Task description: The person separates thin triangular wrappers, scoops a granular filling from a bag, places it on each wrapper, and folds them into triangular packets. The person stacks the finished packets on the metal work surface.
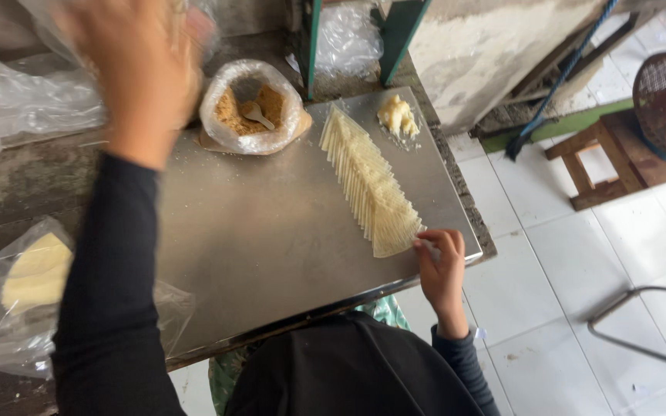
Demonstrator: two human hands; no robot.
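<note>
A long fanned row of thin pale dough sheets (369,182) lies on a steel tray (271,231). My right hand (441,266) rests at the near end of the row, fingers pinched on the edge of the last sheet. My left hand (136,65) is raised and blurred over the tray's far left corner, near a clear bag of brown crumbly filling (252,108) with a small spoon (257,115) in it. What the left hand holds is too blurred to tell. A lump of pale dough (397,115) sits at the tray's far right.
Clear plastic bags lie left of the tray, one with pale sheets (36,273) inside. A wooden stool (603,158) and a metal frame (641,323) stand on the white tiled floor to the right. Green table legs (398,31) rise behind the tray.
</note>
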